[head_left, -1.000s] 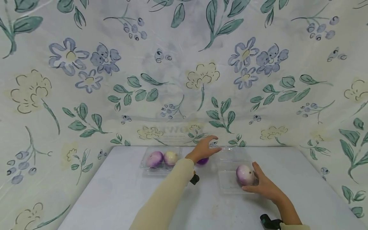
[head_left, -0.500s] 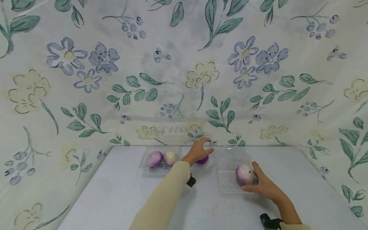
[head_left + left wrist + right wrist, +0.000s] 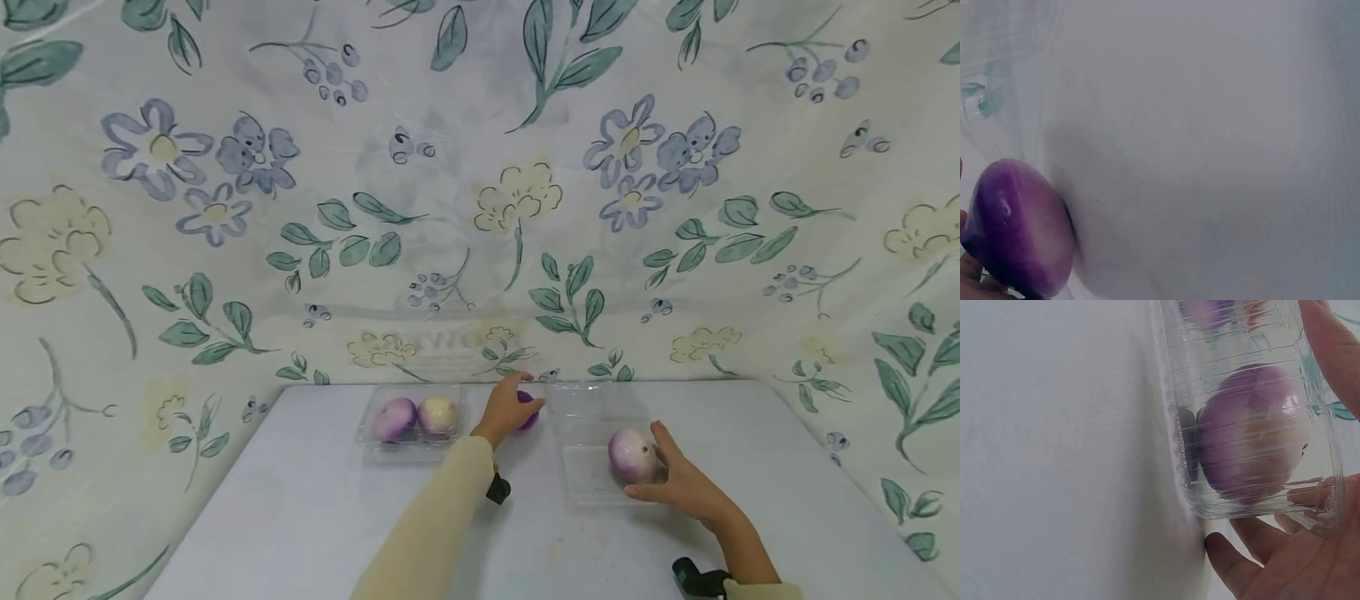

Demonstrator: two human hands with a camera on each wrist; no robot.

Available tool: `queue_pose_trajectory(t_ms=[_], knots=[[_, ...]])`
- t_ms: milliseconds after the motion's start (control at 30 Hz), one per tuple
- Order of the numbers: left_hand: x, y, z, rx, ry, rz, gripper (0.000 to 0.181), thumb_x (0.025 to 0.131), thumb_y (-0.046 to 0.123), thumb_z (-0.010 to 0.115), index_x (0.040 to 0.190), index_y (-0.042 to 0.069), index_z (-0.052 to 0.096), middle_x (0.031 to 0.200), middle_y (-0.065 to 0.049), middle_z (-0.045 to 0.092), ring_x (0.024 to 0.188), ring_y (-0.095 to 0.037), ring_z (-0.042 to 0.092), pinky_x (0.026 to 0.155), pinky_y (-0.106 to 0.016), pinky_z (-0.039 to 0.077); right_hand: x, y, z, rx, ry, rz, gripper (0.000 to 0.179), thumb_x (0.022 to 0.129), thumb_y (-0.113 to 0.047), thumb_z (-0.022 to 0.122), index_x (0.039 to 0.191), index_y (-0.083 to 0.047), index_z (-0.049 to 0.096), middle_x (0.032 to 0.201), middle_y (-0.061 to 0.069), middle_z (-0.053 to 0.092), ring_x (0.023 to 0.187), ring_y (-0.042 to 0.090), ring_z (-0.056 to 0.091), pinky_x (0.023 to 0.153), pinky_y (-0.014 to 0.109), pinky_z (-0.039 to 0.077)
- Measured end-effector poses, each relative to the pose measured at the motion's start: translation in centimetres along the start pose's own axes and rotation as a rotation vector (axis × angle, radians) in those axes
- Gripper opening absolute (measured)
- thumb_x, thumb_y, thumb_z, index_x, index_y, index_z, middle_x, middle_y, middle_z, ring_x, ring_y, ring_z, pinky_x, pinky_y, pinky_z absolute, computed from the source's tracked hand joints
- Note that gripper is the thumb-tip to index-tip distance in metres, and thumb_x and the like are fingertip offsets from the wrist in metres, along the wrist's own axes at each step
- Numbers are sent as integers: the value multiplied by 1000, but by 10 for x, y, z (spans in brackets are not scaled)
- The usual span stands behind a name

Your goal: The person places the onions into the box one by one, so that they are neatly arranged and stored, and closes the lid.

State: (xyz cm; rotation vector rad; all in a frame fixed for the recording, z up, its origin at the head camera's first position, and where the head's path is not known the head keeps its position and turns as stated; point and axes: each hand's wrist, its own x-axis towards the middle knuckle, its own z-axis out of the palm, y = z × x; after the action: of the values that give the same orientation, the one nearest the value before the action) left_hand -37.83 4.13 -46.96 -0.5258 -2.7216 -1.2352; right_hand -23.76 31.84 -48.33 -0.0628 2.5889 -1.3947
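Observation:
In the head view my left hand (image 3: 506,414) is at the back middle of the table, its thumb and fingers curled round a purple onion (image 3: 528,414). The left wrist view shows this onion (image 3: 1022,228) large at the lower left, partly hidden by fingers. My right hand (image 3: 686,483) spans the right end of a clear plastic box (image 3: 585,475), holding it by that end. One purple-and-white onion (image 3: 632,455) sits in its right part. Seen from the right wrist, the box wall (image 3: 1241,509) lies between thumb and fingers, with the onion (image 3: 1250,434) behind the ribbed plastic.
A second clear plastic box (image 3: 411,392) stands at the back left with two onions (image 3: 417,418) inside. The lid (image 3: 592,400) of the right box lies folded back toward the flowered backdrop (image 3: 517,250). White tabletop (image 3: 300,517) extends in front and to the left.
My left hand has come down and left onto the loose onion, its thumb and fingers closing round it. My right hand stays at the box. The head view has shifted slightly.

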Motion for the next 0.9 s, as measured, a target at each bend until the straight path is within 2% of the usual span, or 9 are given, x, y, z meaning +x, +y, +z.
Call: queue_pose_trajectory(t_ms=[133, 267, 533, 633, 733, 900], knots=[[-2, -5, 6, -22, -5, -40, 42, 87, 26, 74, 122, 6, 62, 132, -16, 61, 120, -34, 57, 103, -48, 48, -1, 0, 1, 2, -3, -5, 127, 78, -35, 83, 157, -4, -12, 163, 25, -16, 149, 52, -1, 115, 68, 2], [-3, -6, 11, -47, -25, -75, 39, 87, 20, 73, 121, 3, 64, 131, -20, 61, 121, -36, 57, 104, -50, 47, -1, -2, 2, -9, -6, -7, 127, 78, -36, 82, 157, -3, -11, 163, 25, -15, 148, 52, 0, 115, 68, 3], [-6, -6, 15, -14, -5, -2, 27, 82, 14, 74, 108, 6, 72, 120, -14, 67, 116, -31, 58, 101, -46, 48, -3, -5, 0, -21, -2, -8, 126, 78, -35, 83, 157, -3, -11, 163, 26, -14, 149, 51, 2, 115, 69, 6], [-9, -3, 13, -8, -24, -18, 25, 79, 15, 75, 104, 8, 73, 118, -15, 66, 113, -31, 57, 98, -47, 49, -3, -5, 0, -24, -5, -8, 126, 78, -34, 82, 157, -3, -11, 163, 26, -14, 149, 51, 2, 115, 69, 5], [-12, -3, 12, -4, -50, -47, 30, 78, 20, 80, 105, 10, 72, 120, -15, 64, 112, -33, 55, 96, -48, 50, -4, -6, 1, -29, -4, -4, 126, 78, -36, 82, 157, -3, -12, 163, 27, -14, 148, 52, 2, 115, 69, 5], [-15, -6, 9, 4, -101, -65, 47, 76, 26, 86, 116, 10, 66, 126, -18, 58, 115, -35, 52, 97, -49, 51, -4, -5, 1, -45, -4, 0, 126, 79, -38, 81, 156, -3, -12, 162, 27, -13, 148, 52, 3, 115, 68, 6]])
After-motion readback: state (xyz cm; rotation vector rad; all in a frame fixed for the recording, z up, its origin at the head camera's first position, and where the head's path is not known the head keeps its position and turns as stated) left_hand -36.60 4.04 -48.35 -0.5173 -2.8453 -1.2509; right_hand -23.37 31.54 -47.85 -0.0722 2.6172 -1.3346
